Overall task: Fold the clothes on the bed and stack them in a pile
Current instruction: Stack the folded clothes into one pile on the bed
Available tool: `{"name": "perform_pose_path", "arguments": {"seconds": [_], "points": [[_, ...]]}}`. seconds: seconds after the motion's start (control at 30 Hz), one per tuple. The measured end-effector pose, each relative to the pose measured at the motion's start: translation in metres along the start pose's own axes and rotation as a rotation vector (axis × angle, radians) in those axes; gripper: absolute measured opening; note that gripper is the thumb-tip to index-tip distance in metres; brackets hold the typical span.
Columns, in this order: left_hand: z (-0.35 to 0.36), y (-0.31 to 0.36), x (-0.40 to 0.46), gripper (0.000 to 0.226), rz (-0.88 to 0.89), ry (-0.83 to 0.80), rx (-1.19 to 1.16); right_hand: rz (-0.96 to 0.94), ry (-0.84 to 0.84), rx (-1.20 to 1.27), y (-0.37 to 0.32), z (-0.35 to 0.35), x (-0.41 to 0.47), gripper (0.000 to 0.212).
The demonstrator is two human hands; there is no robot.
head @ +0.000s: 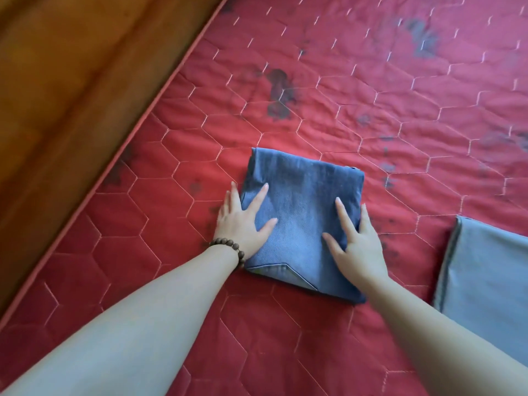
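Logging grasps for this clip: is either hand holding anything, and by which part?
Nothing is held. Both hands, left and right, press flat on the folded jeans, near its side edges.

So the mattress (371, 81) I'm working on is red, quilted in a honeycomb stitch with pale thread, and it's got dark smudgy stains scattered toward its far side, the biggest patch near the middle. A piped edge runs diagonally along its left side. Past that edge there's a brown wooden surface (71, 67). Also wearing my brown beaded bracelet (228, 247) on one wrist.
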State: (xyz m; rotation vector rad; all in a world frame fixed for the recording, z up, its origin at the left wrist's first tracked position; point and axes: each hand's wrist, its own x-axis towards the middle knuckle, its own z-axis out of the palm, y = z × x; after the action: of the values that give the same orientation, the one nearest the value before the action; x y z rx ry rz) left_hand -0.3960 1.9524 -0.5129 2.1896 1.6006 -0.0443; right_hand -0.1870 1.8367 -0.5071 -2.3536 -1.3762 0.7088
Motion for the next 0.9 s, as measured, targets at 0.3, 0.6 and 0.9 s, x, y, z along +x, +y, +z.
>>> {"name": "perform_pose_path", "arguments": {"seconds": [0.3,0.6,0.9], "points": [[0.002,-0.009,0.009,0.075,0.043,-0.021,-0.271,0.073,0.089,0.074,-0.007,0.012,-0.001,0.071],[0.002,-0.005,-0.041,0.081,-0.002,-0.216,-0.347,0.148,-0.081,0.129,0.016,0.005,-0.048,0.071],[0.005,0.003,-0.088,0.077,0.034,-0.296,-0.638,0.103,-0.239,0.395,0.045,-0.019,-0.090,0.079]]}}
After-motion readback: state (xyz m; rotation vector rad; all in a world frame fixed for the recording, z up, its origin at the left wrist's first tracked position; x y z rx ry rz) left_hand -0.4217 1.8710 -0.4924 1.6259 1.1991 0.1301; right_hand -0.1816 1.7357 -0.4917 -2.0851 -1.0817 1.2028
